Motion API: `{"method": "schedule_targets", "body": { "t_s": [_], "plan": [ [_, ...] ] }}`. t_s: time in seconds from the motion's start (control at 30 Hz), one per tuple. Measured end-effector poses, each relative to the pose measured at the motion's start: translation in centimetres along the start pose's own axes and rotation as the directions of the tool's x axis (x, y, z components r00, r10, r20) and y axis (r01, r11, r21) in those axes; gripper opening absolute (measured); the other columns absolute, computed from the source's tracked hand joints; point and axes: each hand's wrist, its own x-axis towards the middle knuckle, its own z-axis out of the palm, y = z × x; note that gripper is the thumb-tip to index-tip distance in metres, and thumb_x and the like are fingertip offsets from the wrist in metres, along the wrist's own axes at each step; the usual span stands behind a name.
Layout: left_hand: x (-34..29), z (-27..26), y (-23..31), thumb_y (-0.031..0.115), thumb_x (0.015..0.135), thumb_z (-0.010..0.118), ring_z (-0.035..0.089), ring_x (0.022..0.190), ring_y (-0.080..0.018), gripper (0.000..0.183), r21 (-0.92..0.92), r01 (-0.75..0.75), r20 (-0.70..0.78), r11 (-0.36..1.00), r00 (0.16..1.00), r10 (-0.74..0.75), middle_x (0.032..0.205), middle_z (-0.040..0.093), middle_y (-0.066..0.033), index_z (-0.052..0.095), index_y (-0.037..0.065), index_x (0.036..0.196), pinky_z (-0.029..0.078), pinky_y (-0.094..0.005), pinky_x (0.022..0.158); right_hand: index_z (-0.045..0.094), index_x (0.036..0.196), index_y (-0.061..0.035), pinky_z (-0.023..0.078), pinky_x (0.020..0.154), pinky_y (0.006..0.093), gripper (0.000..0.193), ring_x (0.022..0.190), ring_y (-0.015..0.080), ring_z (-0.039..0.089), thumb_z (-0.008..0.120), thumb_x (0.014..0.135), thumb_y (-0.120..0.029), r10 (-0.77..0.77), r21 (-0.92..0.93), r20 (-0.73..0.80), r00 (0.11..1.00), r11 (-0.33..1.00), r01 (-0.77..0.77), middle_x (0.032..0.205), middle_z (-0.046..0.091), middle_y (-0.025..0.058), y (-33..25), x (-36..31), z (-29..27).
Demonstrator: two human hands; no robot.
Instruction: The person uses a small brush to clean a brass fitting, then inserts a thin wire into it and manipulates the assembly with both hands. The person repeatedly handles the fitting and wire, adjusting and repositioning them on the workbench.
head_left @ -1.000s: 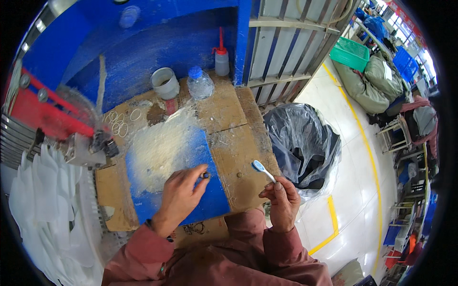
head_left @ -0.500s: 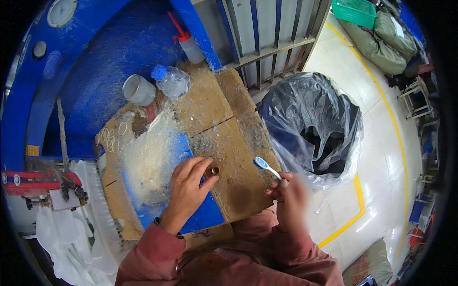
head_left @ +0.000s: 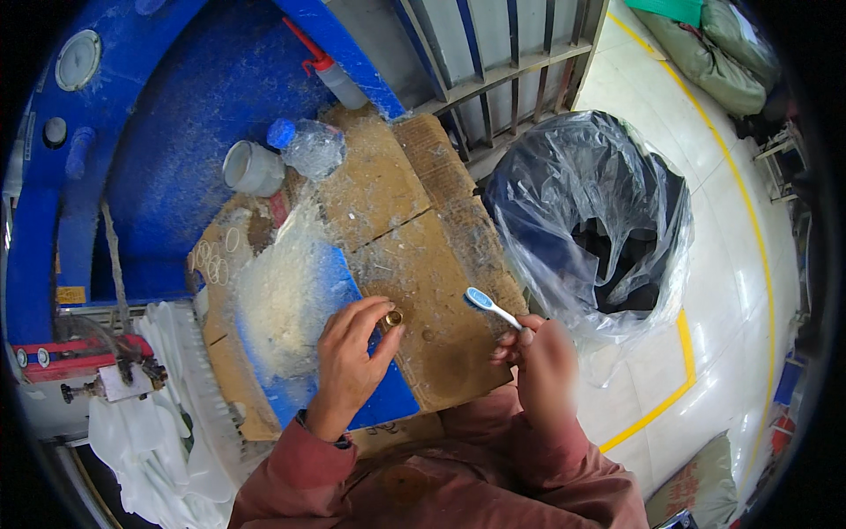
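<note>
Between the thumb and fingertips of my left hand (head_left: 357, 361) is a small brass-coloured ring-shaped fitting (head_left: 394, 318). My left hand hovers above a blue sheet (head_left: 392, 388) on the cardboard-covered bench. My right hand (head_left: 538, 361) grips the handle of a toothbrush (head_left: 493, 304) with a blue and white head, which points up and left over the bench's right side. The two hands are apart, and the brush does not touch the fitting. A heap of pale powder (head_left: 282, 295) lies on the sheet, left of my left hand.
At the back stand a white cup (head_left: 254, 168), a clear bottle with a blue cap (head_left: 315, 152) and a red-nozzled squeeze bottle (head_left: 339, 81). Several thin rings (head_left: 211, 263) lie at left. A bag-lined bin (head_left: 586, 225) stands right of the bench; white plastic parts (head_left: 145, 441) lie lower left.
The brass fitting has turned slightly in my left fingers, showing more of its side. My right hand keeps its grip on the toothbrush. The whole view has shifted a little.
</note>
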Motion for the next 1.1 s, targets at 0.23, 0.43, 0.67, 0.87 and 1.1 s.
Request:
{"method": "schedule_targets", "body": {
  "t_s": [0.23,0.43,0.67,0.87,1.1],
  "plan": [
    [-0.6,-2.7,0.4,0.007,0.08,0.077,0.066,0.089,-0.0326,0.03,0.123,0.0,0.049,0.992,0.999,-0.006,0.103,0.069,-0.0134,0.067,0.004,0.108,0.053,-0.0407,0.079,0.062,0.12,0.0041,0.057,0.073,0.0309,0.023,0.078,0.0195,0.069,0.058,0.101,-0.009,0.019,-0.04,0.0,1.0,0.999,-0.019,0.094,0.071,0.0132,0.0,0.2,0.0],
    [-1.3,-4.2,0.8,0.006,0.08,0.077,0.064,0.092,-0.0315,0.03,0.111,0.014,0.057,0.994,0.998,-0.02,0.102,0.066,-0.0114,0.067,0.004,0.107,0.052,-0.0399,0.079,0.063,0.119,0.0039,0.057,0.073,0.0302,0.022,0.079,0.0193,0.069,0.057,0.101,-0.008,0.005,-0.074,0.013,1.0,0.997,-0.004,0.094,0.071,0.0131,-0.4,0.0,0.3],
    [-1.8,-4.9,0.9,0.001,0.08,0.077,0.067,0.086,-0.0283,0.028,0.114,-0.062,0.023,0.992,0.998,0.059,0.098,0.066,-0.0131,0.067,0.002,0.107,0.053,-0.0361,0.075,0.064,0.118,0.004,0.057,0.074,0.0297,0.021,0.08,0.0181,0.069,0.058,0.101,-0.007,0.011,-0.155,0.111,0.994,0.988,0.006,0.094,0.071,0.0115,-1.4,-0.5,0.9],
    [-2.3,-5.2,1.3,-0.002,0.08,0.077,0.067,0.087,-0.0265,0.029,0.062,-0.04,0.008,0.997,0.999,0.04,0.099,0.066,-0.0132,0.067,0.001,0.108,0.054,-0.0345,0.075,0.064,0.119,0.0044,0.053,0.08,0.0264,0.022,0.087,0.0131,0.066,0.06,0.099,-0.004,0.068,-0.262,0.197,0.978,0.965,-0.015,0.095,0.07,0.0069,-1.3,-1.2,1.5],
    [-2.8,-5.5,1.6,-0.004,0.08,0.076,0.068,0.089,-0.0235,0.03,-0.048,0.007,-0.009,0.999,1.0,-0.008,0.102,0.066,-0.0126,0.068,0.001,0.108,0.054,-0.0324,0.077,0.065,0.116,0.0042,0.052,0.081,0.0275,0.02,0.091,0.0138,0.065,0.059,0.097,0.002,0.044,-0.325,0.349,0.936,0.943,0.077,0.099,0.069,0.0063,-1.5,-1.7,2.5]
  ]
}}
